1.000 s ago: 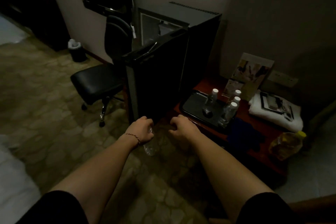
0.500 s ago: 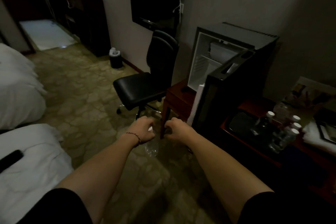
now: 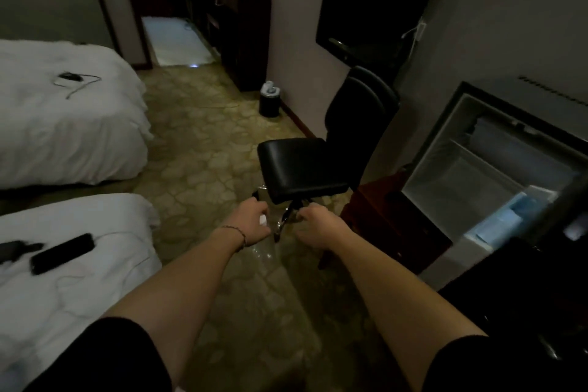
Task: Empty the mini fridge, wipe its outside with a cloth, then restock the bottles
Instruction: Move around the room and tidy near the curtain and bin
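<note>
Bottle (image 3: 264, 243), clear plastic with a white cap, hung from the left hand (image 3: 253, 222), whose fingers were curled round its neck, its body pointing down toward the patterned floor (image 3: 203, 149). Just beside it, the right hand (image 3: 318, 227) was curled into a loose fist holding nothing visible. Beyond both stood a black chair (image 3: 305, 165). Mini fridge (image 3: 483, 175) sat at right, door open, on a wooden table (image 3: 391, 216). Two white beds (image 3: 63, 124) lay at left.
</note>
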